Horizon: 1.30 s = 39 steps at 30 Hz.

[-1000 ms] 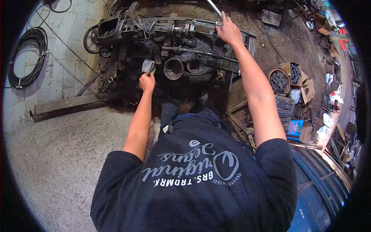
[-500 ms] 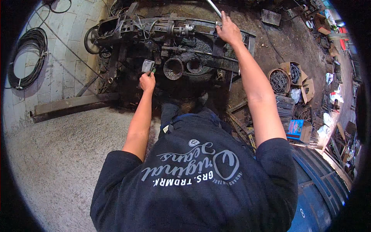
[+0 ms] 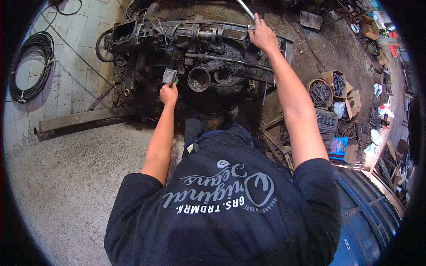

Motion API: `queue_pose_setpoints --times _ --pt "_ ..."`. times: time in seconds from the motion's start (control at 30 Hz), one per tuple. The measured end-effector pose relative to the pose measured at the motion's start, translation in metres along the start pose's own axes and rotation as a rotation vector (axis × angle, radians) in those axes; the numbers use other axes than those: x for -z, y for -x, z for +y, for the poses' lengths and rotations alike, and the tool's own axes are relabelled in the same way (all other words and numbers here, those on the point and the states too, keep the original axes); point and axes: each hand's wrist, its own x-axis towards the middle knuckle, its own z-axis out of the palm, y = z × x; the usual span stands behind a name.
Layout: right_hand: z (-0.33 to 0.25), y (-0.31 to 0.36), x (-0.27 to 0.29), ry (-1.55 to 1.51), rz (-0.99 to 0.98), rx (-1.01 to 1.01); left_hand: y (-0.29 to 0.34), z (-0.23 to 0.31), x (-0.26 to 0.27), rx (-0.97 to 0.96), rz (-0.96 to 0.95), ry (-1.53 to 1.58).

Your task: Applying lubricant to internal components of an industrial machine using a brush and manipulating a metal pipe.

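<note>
An old, greasy machine (image 3: 195, 55) with metal rails and shafts lies across the far middle. My left hand (image 3: 168, 94) is closed at its left front, by a small light-grey box (image 3: 169, 75). A bit of green shows at my fingertips there; what they grip is too small to make out. Farther right, my right hand (image 3: 265, 37) is closed around the lower end of a shiny metal bar (image 3: 245, 9) that slants up out of view. Between the hands sits a ridged metal cylinder (image 3: 208, 35) on the machine's shaft. Dark grit lies heaped behind two round openings.
On the left wall hangs a coil of black cable (image 3: 33, 66); a metal beam (image 3: 84, 122) lies below it. At right stand a round container of metal pieces (image 3: 320, 93), cardboard boxes (image 3: 344, 148) and bundled rods (image 3: 327, 121). A blue ribbed drum (image 3: 361, 217) is at lower right.
The ridged metal cylinder on the shaft shows a different side, as if turned. Both hands and the bar have stayed nearly where they were.
</note>
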Motion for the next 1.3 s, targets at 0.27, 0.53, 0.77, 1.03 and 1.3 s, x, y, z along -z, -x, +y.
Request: queue_pose_setpoints --times 0.27,0.53,0.77,1.03,1.3 --pt "0.0027 0.0005 -0.0007 -0.004 -0.003 -0.007 0.0018 0.0042 0.0035 0.005 -0.004 0.002" --pt "0.0063 0.001 -0.0034 0.003 0.021 0.012 0.0006 0.002 0.0 -0.004 0.013 -0.008" --pt "0.0044 0.0003 -0.0021 0.009 0.017 0.002 -0.0014 -0.0012 -0.0012 -0.012 0.005 -0.018" --pt "0.0062 0.0016 0.001 -0.001 -0.015 -0.015 0.0013 0.0029 0.0015 0.04 -0.014 -0.002" --pt "0.008 0.0025 -0.0012 -0.013 0.03 0.002 0.0017 0.0027 0.0021 0.037 -0.009 -0.016"
